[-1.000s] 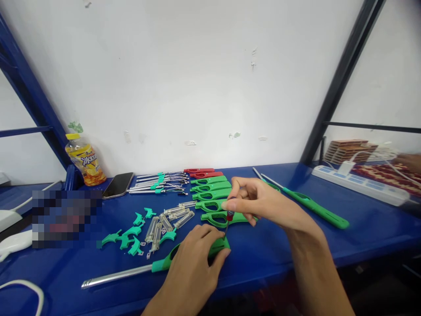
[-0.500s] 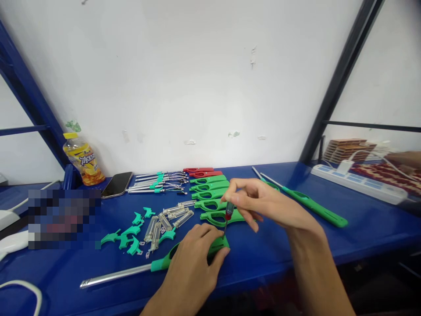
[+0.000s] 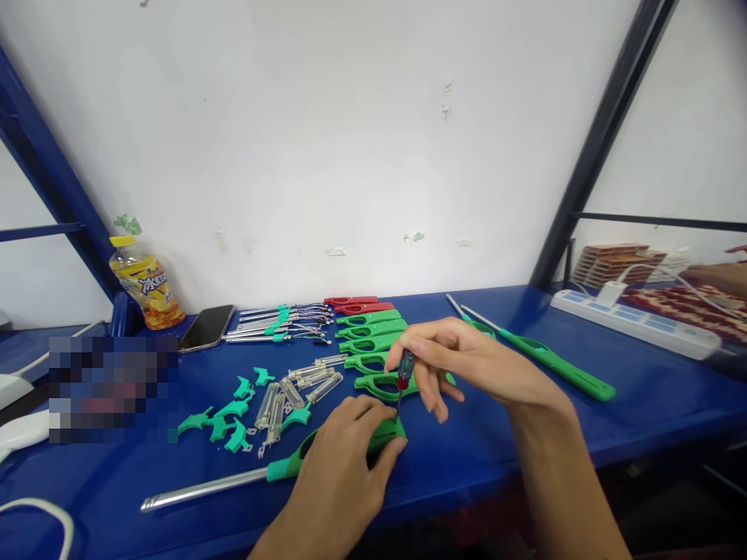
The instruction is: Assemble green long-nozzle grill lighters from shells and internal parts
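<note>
My left hand (image 3: 350, 451) presses a green long-nosed lighter (image 3: 285, 467) against the blue table, its fingers and thumb closed around the handle. The lighter's metal tube points left. In my right hand (image 3: 447, 354) is a small screwdriver (image 3: 407, 369) with a dark, red-collared handle, pinched between thumb and index finger. Its shaft slants down to the handle's right end, beside my left fingertips; the exact contact is hidden. Behind the hands lie several green handle shells (image 3: 373, 342). Left of them are clear fuel tanks (image 3: 274, 412) and teal triggers (image 3: 233, 408).
Metal tubes with wires (image 3: 280, 323) and red handle shells (image 3: 355, 302) lie near the wall. Assembled green lighters (image 3: 548, 362) rest at right, before a white power strip (image 3: 636, 323). A phone (image 3: 207, 328) and a drink bottle (image 3: 145, 284) are at left. Another person's hand (image 3: 717, 276) shows far right.
My right hand's fingers have shifted slightly around the screwdriver handle, and the handle has turned. The left hand and the lighter stay in place.
</note>
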Motion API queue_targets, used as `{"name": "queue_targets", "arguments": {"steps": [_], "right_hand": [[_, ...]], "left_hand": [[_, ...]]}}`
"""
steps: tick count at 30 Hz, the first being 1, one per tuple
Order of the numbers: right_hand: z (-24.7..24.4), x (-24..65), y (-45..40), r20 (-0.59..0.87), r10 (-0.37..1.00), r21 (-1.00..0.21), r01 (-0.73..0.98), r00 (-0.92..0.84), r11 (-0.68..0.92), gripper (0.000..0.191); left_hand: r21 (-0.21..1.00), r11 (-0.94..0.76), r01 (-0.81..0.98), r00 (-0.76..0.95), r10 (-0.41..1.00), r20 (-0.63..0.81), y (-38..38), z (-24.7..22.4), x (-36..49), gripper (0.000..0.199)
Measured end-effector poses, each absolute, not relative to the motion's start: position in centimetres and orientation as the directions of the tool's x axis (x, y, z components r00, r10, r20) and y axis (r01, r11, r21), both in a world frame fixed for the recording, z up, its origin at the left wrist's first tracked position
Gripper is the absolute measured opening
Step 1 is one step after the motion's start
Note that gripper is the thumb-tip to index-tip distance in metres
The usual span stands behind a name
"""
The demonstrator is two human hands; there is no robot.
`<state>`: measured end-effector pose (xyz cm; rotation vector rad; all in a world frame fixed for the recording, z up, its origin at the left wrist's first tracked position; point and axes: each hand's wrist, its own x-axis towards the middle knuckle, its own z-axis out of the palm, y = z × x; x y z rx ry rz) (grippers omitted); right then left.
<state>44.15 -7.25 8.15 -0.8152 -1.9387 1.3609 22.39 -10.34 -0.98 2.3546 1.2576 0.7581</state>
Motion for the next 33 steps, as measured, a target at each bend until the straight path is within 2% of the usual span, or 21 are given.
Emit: {"name": "queue_targets", "arguments": {"steps": [3, 6, 9, 12, 16, 18, 21, 23, 25, 29, 31, 33], "right_hand": [[8.1, 43.6, -7.3, 0.123, 0.855, -0.955, 0.175, -0.504, 0.240, 0.034], [8.2, 43.1, -7.4, 0.140, 0.899, -0.961, 0.163, -0.415, 0.224, 0.043], [8.3, 43.1, -7.5, 0.153, 0.876, -0.963, 0.130, -0.458, 0.236, 0.035], [8.3, 43.6, -7.5, 0.167, 0.832, -0.939, 0.171, -0.529, 0.297, 0.025], [8.4, 44.2, -7.3, 0.172, 0.774, -0.929, 0.160, -0.609, 0.333, 0.048], [8.4, 44.1, -7.3, 0.161, 0.778, -0.934, 0.161, -0.608, 0.319, 0.047], [8.2, 43.6, -7.2, 0.155, 0.850, -0.939, 0.192, -0.503, 0.284, 0.034], [8.1, 43.3, -7.2, 0.159, 0.905, -0.944, 0.207, -0.394, 0.256, 0.041], [8.1, 43.1, -7.3, 0.173, 0.918, -0.943, 0.208, -0.357, 0.258, 0.044], [8.2, 43.5, -7.5, 0.204, 0.869, -0.931, 0.186, -0.450, 0.315, 0.025], [8.3, 43.8, -7.6, 0.221, 0.829, -0.916, 0.184, -0.513, 0.358, 0.025], [8.4, 44.0, -7.6, 0.221, 0.789, -0.905, 0.181, -0.573, 0.385, 0.034]], "left_hand": [[0.544, -0.539, 0.644, 0.453, 0.841, 0.296, -10.3, -1.0, 22.4, 0.019], [0.553, -0.536, 0.637, 0.443, 0.843, 0.306, -10.4, -1.0, 22.5, 0.018], [0.562, -0.540, 0.626, 0.441, 0.840, 0.316, -10.5, -1.1, 22.5, 0.017], [0.563, -0.541, 0.625, 0.444, 0.839, 0.314, -10.5, -1.0, 22.4, 0.017], [0.561, -0.530, 0.636, 0.446, 0.845, 0.293, -10.4, -0.9, 22.4, 0.017], [0.560, -0.530, 0.637, 0.445, 0.846, 0.295, -10.4, -1.0, 22.5, 0.018], [0.557, -0.536, 0.634, 0.441, 0.843, 0.309, -10.4, -1.1, 22.5, 0.019], [0.555, -0.537, 0.635, 0.439, 0.842, 0.312, -10.4, -1.1, 22.5, 0.018], [0.555, -0.536, 0.636, 0.437, 0.843, 0.313, -10.4, -1.1, 22.5, 0.017], [0.552, -0.540, 0.636, 0.437, 0.841, 0.319, -10.4, -1.1, 22.5, 0.018], [0.551, -0.541, 0.636, 0.437, 0.840, 0.321, -10.4, -1.1, 22.4, 0.017], [0.551, -0.538, 0.638, 0.437, 0.842, 0.317, -10.4, -1.0, 22.4, 0.017]]}}
